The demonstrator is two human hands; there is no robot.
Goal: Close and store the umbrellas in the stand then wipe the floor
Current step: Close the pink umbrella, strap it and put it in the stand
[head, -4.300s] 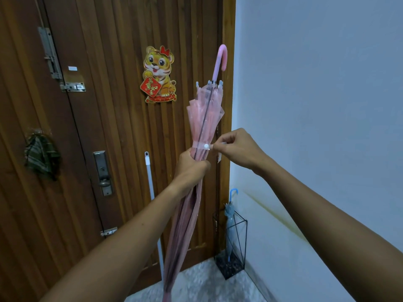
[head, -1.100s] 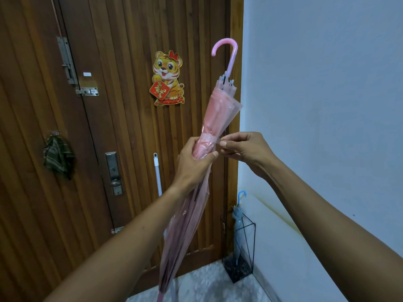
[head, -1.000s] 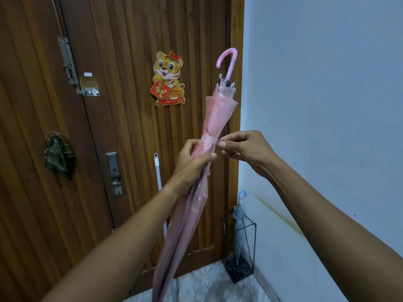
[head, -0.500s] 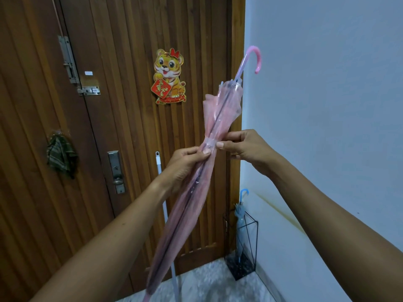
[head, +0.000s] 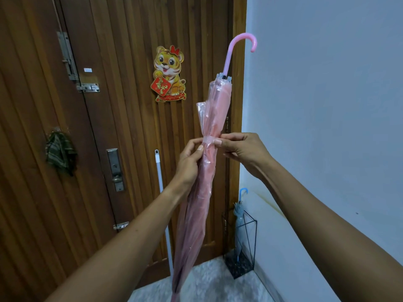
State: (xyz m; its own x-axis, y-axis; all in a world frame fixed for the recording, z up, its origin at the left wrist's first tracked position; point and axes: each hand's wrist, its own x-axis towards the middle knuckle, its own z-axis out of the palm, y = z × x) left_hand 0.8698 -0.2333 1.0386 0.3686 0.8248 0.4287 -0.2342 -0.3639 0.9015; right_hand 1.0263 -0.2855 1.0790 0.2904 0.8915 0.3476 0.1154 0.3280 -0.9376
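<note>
at the strap, both hands' grip pinches the pink umbrella (head: 214, 118).

Tiger sticker (head: 169, 74), upper middle of wooden door (head: 130, 127): red diamond placard bearing gold Chinese characters, too small to read. No other text legible.

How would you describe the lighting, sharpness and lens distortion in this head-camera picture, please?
Head view: soft, even light with no glare; the wooden door planks bow toward the left edge from wide-angle distortion; the pink umbrella and both hands, left hand and right hand, look sharp; the forearms swell near the bottom corners.
</note>
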